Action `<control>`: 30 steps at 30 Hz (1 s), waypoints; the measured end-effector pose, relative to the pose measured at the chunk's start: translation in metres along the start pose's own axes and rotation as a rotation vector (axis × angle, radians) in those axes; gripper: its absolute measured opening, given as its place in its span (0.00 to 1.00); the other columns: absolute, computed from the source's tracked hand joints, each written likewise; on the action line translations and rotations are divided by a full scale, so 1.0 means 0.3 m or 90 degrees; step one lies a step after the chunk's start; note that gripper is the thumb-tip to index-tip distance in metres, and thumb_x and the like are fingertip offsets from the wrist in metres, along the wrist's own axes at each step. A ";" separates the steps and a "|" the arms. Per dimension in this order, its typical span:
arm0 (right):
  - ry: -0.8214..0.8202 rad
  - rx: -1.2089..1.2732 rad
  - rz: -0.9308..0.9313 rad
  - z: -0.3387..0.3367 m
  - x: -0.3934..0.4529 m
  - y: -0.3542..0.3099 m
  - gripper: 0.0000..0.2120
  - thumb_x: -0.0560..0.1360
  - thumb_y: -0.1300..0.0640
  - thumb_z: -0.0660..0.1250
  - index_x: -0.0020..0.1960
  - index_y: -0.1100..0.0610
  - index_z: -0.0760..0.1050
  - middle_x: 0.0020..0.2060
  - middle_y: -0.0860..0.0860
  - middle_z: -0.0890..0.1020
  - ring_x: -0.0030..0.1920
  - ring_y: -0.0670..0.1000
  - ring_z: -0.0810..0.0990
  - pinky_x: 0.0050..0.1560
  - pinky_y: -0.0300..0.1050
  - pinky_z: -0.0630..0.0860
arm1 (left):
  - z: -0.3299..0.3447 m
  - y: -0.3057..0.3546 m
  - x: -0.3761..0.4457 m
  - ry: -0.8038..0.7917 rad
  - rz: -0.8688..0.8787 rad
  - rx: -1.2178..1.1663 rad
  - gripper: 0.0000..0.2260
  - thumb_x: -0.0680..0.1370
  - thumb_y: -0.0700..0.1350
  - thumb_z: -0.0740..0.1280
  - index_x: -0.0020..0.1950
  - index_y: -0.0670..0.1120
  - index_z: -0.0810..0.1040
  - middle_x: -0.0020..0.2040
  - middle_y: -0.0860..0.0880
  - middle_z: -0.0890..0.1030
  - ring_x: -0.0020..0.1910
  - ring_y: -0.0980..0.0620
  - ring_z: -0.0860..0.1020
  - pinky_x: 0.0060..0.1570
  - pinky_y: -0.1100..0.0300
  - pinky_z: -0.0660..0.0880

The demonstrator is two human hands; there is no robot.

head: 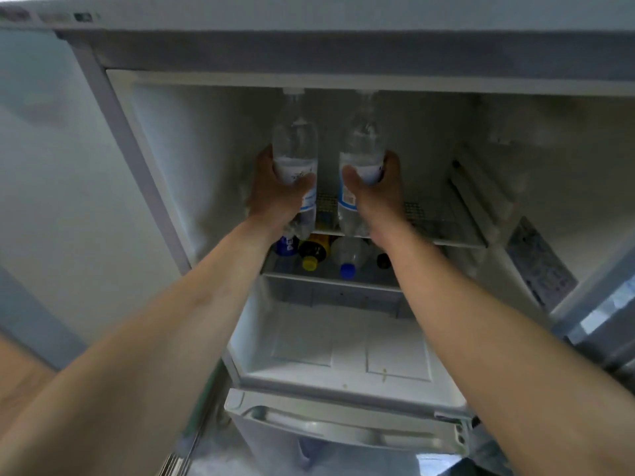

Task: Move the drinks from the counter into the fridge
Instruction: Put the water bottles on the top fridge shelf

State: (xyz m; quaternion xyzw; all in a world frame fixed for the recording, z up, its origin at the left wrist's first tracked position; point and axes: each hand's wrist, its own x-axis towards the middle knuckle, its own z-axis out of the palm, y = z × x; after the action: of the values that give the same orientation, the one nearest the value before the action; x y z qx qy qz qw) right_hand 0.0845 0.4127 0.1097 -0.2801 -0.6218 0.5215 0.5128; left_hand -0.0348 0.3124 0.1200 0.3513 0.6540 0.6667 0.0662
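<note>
- Left hand [275, 197] grips a clear water bottle [295, 146], white-capped, pale blue label.
- Right hand [378, 194] grips its twin bottle [364, 142].
- Both bottles stand upright, side by side over the fridge's upper shelf [446, 231].

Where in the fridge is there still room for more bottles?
The wire shelf is bare to the right of the two water bottles held by the left hand and right hand. The shelf below is crowded with lying bottles.
</note>
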 end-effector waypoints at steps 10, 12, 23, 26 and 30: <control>-0.015 0.007 -0.010 0.114 0.140 0.081 0.24 0.74 0.58 0.73 0.65 0.55 0.65 0.52 0.45 0.79 0.47 0.35 0.80 0.45 0.30 0.77 | 0.093 -0.063 0.164 -0.030 0.047 0.019 0.34 0.73 0.38 0.74 0.75 0.41 0.61 0.69 0.43 0.72 0.67 0.48 0.73 0.65 0.58 0.72; -0.019 0.006 -0.004 0.139 0.165 0.091 0.24 0.74 0.59 0.73 0.64 0.53 0.64 0.51 0.44 0.78 0.44 0.32 0.80 0.43 0.29 0.77 | 0.100 -0.070 0.190 -0.031 0.060 0.022 0.33 0.74 0.40 0.75 0.74 0.41 0.63 0.69 0.44 0.73 0.66 0.50 0.73 0.63 0.64 0.72; -0.057 -0.074 -0.019 0.124 0.193 0.115 0.28 0.73 0.55 0.74 0.67 0.54 0.63 0.56 0.48 0.78 0.53 0.39 0.80 0.52 0.37 0.79 | 0.120 -0.112 0.222 -0.017 0.091 0.008 0.34 0.76 0.38 0.72 0.78 0.44 0.58 0.73 0.48 0.68 0.70 0.54 0.67 0.62 0.76 0.65; -0.109 -0.313 0.010 0.073 0.177 0.124 0.36 0.68 0.45 0.77 0.69 0.56 0.66 0.64 0.55 0.77 0.62 0.54 0.78 0.61 0.54 0.77 | 0.110 -0.132 0.217 -0.059 0.054 0.073 0.35 0.75 0.40 0.72 0.78 0.46 0.58 0.74 0.45 0.69 0.72 0.47 0.69 0.70 0.55 0.67; -0.148 -0.369 0.055 0.056 0.172 0.142 0.36 0.68 0.45 0.77 0.70 0.56 0.66 0.65 0.54 0.77 0.62 0.54 0.78 0.56 0.45 0.76 | 0.090 -0.180 0.228 -0.109 -0.065 0.321 0.30 0.71 0.55 0.73 0.68 0.47 0.67 0.63 0.45 0.78 0.60 0.44 0.78 0.57 0.49 0.77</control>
State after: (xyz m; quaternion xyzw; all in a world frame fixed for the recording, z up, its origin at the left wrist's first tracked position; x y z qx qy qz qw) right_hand 0.0446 0.4650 0.0890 -0.3793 -0.7864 0.3727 0.3143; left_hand -0.0908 0.3794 0.0937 0.3781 0.8085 0.4463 0.0649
